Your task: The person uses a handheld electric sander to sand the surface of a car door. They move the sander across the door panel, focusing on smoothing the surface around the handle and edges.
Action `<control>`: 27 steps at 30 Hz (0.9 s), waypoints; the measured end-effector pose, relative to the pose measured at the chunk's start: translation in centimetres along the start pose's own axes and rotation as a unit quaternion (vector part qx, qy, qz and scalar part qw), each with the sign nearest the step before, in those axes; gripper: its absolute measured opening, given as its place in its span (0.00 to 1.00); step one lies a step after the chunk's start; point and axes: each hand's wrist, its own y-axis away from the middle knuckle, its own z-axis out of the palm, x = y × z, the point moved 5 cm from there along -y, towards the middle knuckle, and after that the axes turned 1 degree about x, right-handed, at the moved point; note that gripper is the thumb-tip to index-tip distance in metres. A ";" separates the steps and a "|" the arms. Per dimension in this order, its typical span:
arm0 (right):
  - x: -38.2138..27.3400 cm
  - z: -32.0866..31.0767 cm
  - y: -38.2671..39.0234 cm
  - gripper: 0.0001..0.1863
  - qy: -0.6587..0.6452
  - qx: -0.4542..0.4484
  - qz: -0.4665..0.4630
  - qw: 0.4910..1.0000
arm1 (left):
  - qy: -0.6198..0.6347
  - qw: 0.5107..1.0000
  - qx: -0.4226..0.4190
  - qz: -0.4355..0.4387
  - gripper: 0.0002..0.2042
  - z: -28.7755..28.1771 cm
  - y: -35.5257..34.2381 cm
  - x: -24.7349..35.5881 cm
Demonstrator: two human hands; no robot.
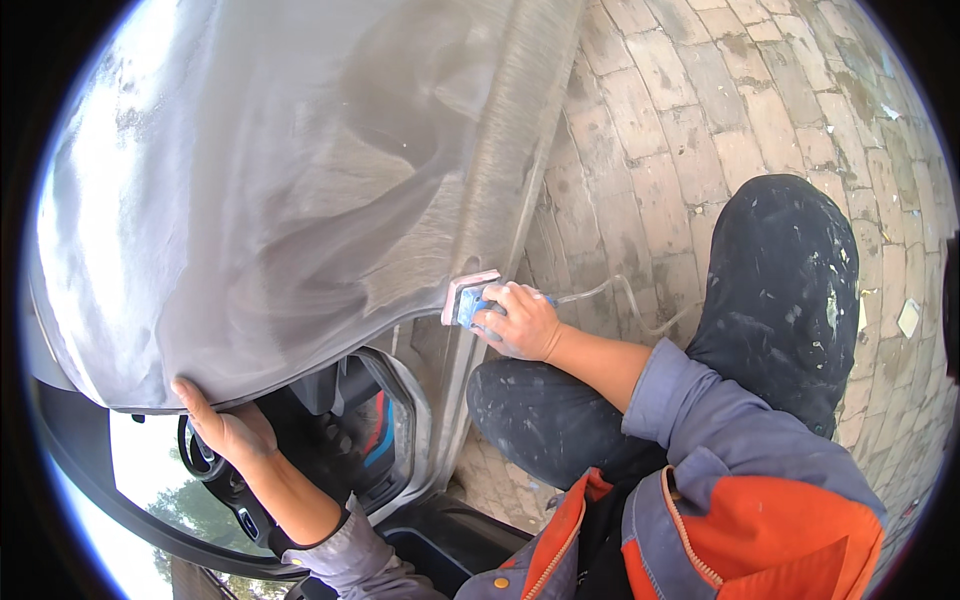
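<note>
A grey car door (290, 210), dull and streaked with sanding marks, stands open at my left. My right hand (520, 322) is wrapped round a small blue sander (470, 303), whose pale pink pad rests against the panel near its lower corner. A thin pale cord or hose (625, 285) trails from the sander to the right. My left hand (228, 425) grips the door's edge at the left, thumb on the outer face; its fingers are partly hidden behind the edge.
Through the door opening a steering wheel (200, 450) and dark cabin show. My bent knee (785, 260) in black, paint-spotted trousers is at the right. Brick paving (660, 150) lies beyond, with pale scraps (909, 318) on it.
</note>
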 end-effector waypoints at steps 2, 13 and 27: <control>-0.3 -0.2 0.1 0.20 -0.013 0.008 -0.005 1.000 | -0.012 1.000 -0.004 0.008 0.37 0.1 0.1 0.3; -0.2 -0.7 0.0 0.18 0.033 0.021 0.005 0.999 | -0.017 0.999 0.025 0.010 0.38 -0.2 1.1 1.2; 3.7 -0.5 2.8 0.27 -0.008 0.036 0.128 0.991 | -0.028 0.999 0.025 0.006 0.39 0.5 1.0 1.3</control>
